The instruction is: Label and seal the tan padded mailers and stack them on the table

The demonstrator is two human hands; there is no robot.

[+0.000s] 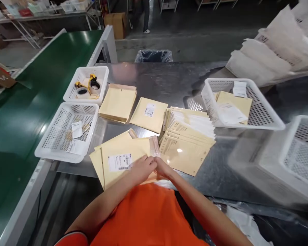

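Note:
A yellow padded envelope (136, 147) with a white printed label (120, 162) lies at the table's near edge, over another envelope (99, 167). Its pinkish flap strip (154, 145) is on the right side. My left hand (143, 168) is closed at that flap edge, its forearm crossing the envelope's lower part. Close against it, my right hand (163, 168) pinches the same edge. The fingertips meet and partly hide what is between them. Just right of my hands, a fanned stack of envelopes (184, 153) has white papers (195, 123) among them.
Behind lie a labelled envelope (141, 116) and an envelope stack (118, 102). White baskets hold tape dispensers (88, 87), small papers (77, 130), and envelopes (233, 106). A green conveyor belt (41, 82) runs left. White sacks (272, 54) stand far right; a lined bin (154, 56) is beyond the table.

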